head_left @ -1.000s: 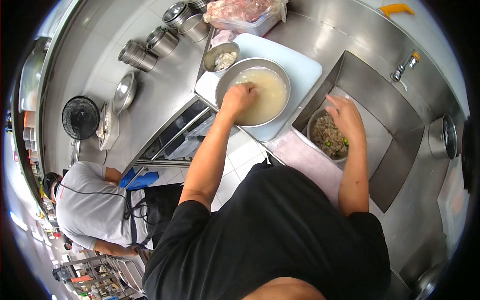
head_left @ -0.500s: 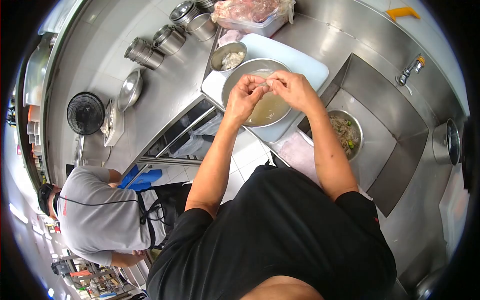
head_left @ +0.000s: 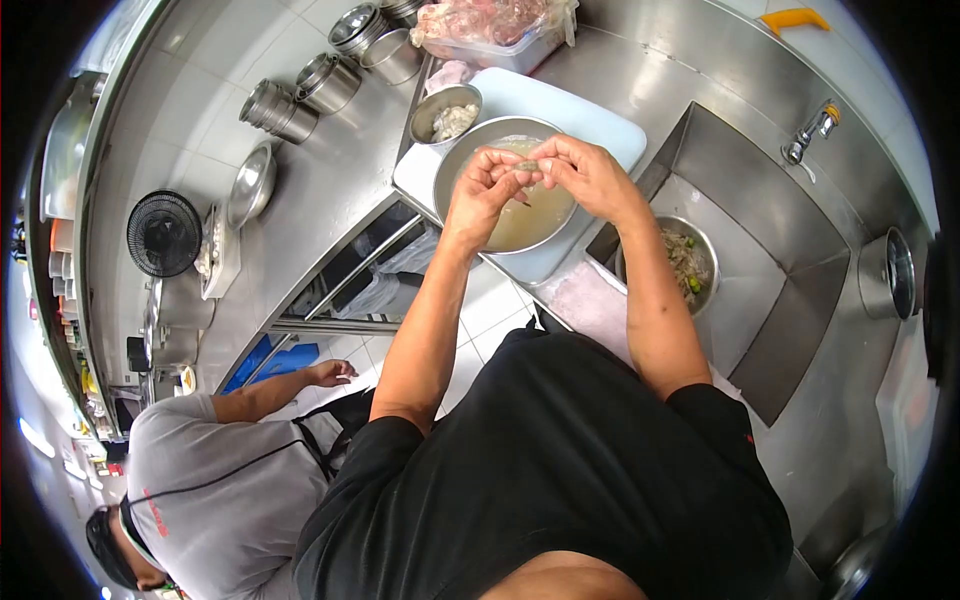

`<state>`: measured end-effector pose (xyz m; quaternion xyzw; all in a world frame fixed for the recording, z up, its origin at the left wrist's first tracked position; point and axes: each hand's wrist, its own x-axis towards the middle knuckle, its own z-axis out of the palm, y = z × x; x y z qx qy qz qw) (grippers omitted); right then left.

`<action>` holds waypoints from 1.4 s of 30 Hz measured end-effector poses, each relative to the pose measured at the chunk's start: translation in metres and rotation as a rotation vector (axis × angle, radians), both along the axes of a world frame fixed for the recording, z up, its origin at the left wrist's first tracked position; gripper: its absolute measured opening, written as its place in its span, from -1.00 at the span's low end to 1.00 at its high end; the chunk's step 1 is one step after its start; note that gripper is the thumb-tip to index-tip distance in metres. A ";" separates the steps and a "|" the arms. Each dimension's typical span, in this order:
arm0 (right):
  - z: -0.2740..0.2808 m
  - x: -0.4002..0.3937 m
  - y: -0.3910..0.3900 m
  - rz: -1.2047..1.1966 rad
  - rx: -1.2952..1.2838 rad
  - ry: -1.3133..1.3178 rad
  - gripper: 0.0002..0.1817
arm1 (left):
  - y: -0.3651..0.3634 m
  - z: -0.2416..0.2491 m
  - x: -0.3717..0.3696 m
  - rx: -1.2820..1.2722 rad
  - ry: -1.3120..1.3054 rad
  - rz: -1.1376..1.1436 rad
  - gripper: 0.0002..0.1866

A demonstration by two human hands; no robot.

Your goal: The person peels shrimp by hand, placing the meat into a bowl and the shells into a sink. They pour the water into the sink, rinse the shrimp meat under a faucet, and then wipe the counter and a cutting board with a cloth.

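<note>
A small greyish shrimp [head_left: 526, 166] is pinched between the fingertips of both hands. My left hand [head_left: 482, 192] grips one end and my right hand [head_left: 586, 180] the other, fingers pressed together. Below them is a large metal bowl [head_left: 444, 180] of cloudy yellowish liquid. It stands on a pale blue board [head_left: 600, 135]. Beside it, a smaller metal bowl [head_left: 422, 122] contains whitish peeled pieces [head_left: 455, 121]. In the sink, partly behind my right forearm, a metal bowl [head_left: 714, 262] contains greyish shells or scraps [head_left: 683, 258] with some green bits.
The metal sink [head_left: 745, 215] lies right, with a tap [head_left: 812, 135] above it. A plastic tub of bagged raw meat [head_left: 490, 22] stands at the back. Steel pots [head_left: 328, 84] and a strainer [head_left: 165, 233] line the left counter. A co-worker in grey [head_left: 215, 480] stands at left.
My hands have shifted slightly and the shrimp now shows more between my fingers. The co-worker has moved lower in view and stretched out an arm. The whole view has shifted slightly.
</note>
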<state>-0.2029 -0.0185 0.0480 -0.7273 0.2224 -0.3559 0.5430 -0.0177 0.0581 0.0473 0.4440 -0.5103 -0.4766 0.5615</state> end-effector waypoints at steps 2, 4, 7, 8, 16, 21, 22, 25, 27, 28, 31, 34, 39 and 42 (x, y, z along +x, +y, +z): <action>0.003 -0.005 -0.001 0.024 -0.011 0.045 -0.71 | 0.000 -0.002 0.000 0.007 0.052 -0.008 -0.79; -0.004 -0.007 -0.005 0.050 -0.023 0.001 -0.72 | 0.000 -0.006 -0.001 0.028 0.124 -0.014 -0.79; -0.004 -0.003 -0.006 0.049 0.028 -0.039 -0.73 | 0.001 -0.007 0.001 0.063 0.209 -0.016 -0.80; -0.003 -0.001 -0.005 0.040 0.056 -0.047 -0.73 | 0.001 -0.007 0.000 0.062 0.221 -0.023 -0.80; 0.004 0.003 0.001 -0.043 -0.053 0.090 -0.82 | 0.006 0.004 -0.003 0.111 0.189 0.031 -0.80; 0.011 -0.002 0.005 -0.095 -0.093 0.149 -0.84 | 0.005 0.006 0.004 0.142 0.261 -0.017 -0.80; 0.008 -0.003 0.004 -0.096 -0.091 0.138 -0.83 | 0.004 0.008 0.005 0.151 0.285 -0.027 -0.80; 0.011 -0.007 0.003 -0.104 -0.078 0.184 -0.82 | -0.003 0.013 0.022 0.100 0.276 0.070 -0.82; 0.010 -0.011 0.001 -0.143 -0.103 0.184 -0.82 | -0.013 0.024 0.037 0.067 0.158 0.194 -0.80; 0.007 -0.013 -0.001 -0.177 -0.134 0.153 -0.82 | -0.019 0.033 0.045 0.058 0.051 0.274 -0.78; 0.010 -0.029 0.000 -0.308 -0.163 0.107 -0.81 | -0.044 0.045 0.076 0.006 -0.204 0.431 -0.72; -0.006 -0.064 -0.001 -0.417 -0.159 0.126 -0.81 | -0.063 0.046 0.100 0.063 -0.588 0.508 -0.64; -0.034 -0.119 -0.002 -0.560 -0.087 0.323 -0.82 | -0.048 0.041 0.077 0.064 -1.185 0.302 -0.57; -0.038 -0.130 -0.003 -0.617 -0.058 0.399 -0.83 | -0.047 0.006 0.053 0.046 -1.475 0.015 -0.52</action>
